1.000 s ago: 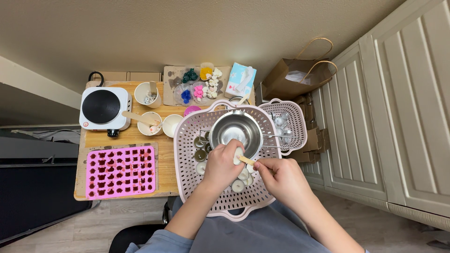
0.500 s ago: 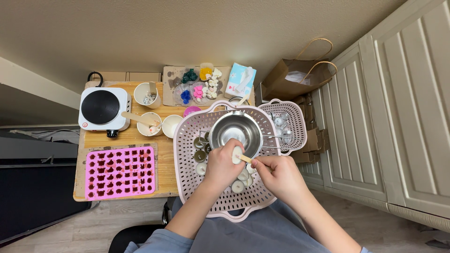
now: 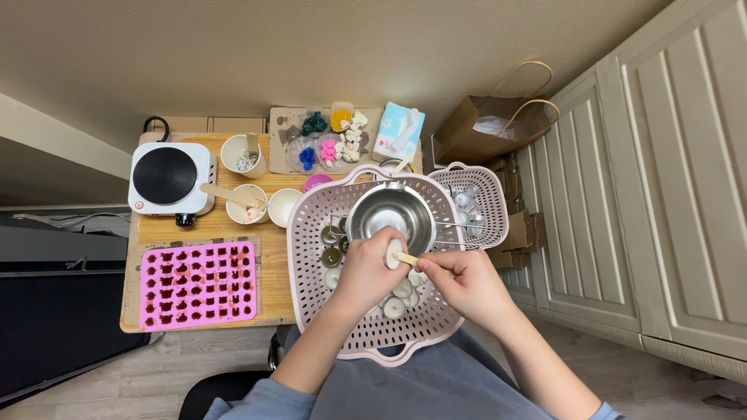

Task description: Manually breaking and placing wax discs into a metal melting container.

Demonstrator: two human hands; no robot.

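Wooden tabletop (image 3: 276, 268) fills frame left; at centre your left hand (image 3: 366, 268) pinches a small white tealight cup (image 3: 395, 253) over the pink basket (image 3: 311, 311), your right hand (image 3: 463, 284) gripping a wooden stick (image 3: 408, 259). Scrape gently, cup steady.

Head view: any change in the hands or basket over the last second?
Nothing visibly changed. The left hand holds a small white round piece over the pink basket, and the right hand keeps a wooden stick against it. Steel bowl, pink mold and hot plate stayed put.
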